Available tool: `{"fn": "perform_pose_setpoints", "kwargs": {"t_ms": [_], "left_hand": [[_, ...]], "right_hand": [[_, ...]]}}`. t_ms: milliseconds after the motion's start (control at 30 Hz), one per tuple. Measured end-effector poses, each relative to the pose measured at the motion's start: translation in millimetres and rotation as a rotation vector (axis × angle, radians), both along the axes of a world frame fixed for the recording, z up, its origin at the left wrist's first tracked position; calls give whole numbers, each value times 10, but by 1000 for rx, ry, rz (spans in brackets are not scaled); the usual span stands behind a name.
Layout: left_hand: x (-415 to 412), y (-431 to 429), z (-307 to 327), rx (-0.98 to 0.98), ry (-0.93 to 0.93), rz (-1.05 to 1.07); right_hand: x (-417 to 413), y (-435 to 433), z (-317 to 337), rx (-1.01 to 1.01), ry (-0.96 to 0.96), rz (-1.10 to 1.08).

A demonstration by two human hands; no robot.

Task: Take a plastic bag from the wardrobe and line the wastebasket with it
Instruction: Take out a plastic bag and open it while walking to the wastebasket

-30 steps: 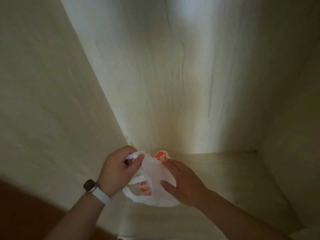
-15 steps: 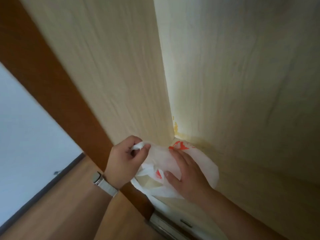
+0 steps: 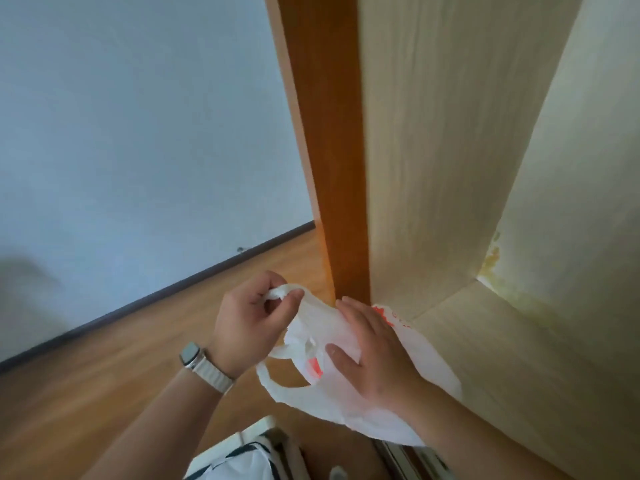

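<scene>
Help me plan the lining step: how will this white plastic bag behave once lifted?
Probably very floppy: the plastic bag crumples and sags off the shelf edge, a handle loop drooping. Likely light: the left hand holds a bunched handle by pinch alone. Possibly slippery: it looks like thin, smooth film under the flat right hand.

I count one plastic bag [image 3: 329, 403] at the front edge of the one wardrobe [image 3: 433, 168], two hands before it, left hand [image 3: 249, 327] and right hand [image 3: 377, 355], and one watch [image 3: 191, 353]

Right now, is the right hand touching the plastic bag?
Touching. Head view: the right hand lies spread flat on the plastic bag, with no gap between them.
</scene>
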State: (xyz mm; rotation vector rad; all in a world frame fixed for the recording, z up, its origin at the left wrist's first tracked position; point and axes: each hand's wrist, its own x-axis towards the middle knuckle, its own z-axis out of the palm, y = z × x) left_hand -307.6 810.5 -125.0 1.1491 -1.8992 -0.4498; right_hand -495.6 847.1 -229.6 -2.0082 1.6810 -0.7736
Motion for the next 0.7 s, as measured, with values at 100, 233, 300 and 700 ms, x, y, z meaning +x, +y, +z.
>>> {"fn": "perform_pose_setpoints", "kwargs": {"t_ms": [100,233,300,700], "left_hand": [[372,-55,-41,32,41,106],[775,-255,-123,33,49,206],[948,-384,-158,30,64,237],[2096,-1313,-208,-15,142,403]], "right_hand": [[348,-196,4,21,17,105],[762,-532,-31,37,31,218],[949,-717,-42,46,35,262],[2130,-1938,-55,67,99,500]]}}
